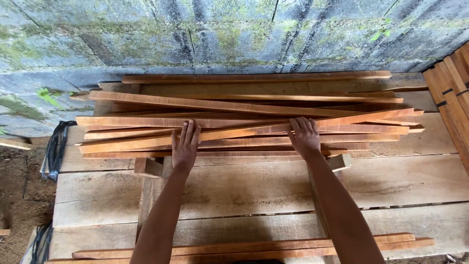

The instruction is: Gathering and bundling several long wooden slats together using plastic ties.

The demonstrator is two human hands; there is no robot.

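Mossy grey block wall (234,34) fills the twelve o'clock side of our view, and below it wide pale planks (400,181) lie side by side as a rough platform. Bare dirt (19,195) shows at nine o'clock, where a bundle of dark straps (54,149) hangs off the platform's edge. At three o'clock a stack of boards (452,93) with dark bands slants out of the frame.

On the planks, toward the wall, we have a loose pile of thin reddish strips (254,110). They run mostly nine to three, yet several cross at slight angles and their ends do not line up, so we judge the pile far from squared. Two more strips (293,244) lie apart at six o'clock, close to us and clear of the pile. A short block (147,167) pokes out from under the pile at its seven o'clock corner, and another (341,161) at five o'clock.

Our left hand (185,146) rests flat, palm down, fingers straight and together, on the near strips of the pile. Our right hand (305,137) lies on the same near edge further toward three o'clock, fingers slightly curled over the top strips; we cannot tell whether it grips one or only presses. Neither hand lifts anything. As things lie, the pair nearest us is the only stock set aside, and nearly the whole pile remains under our hands.
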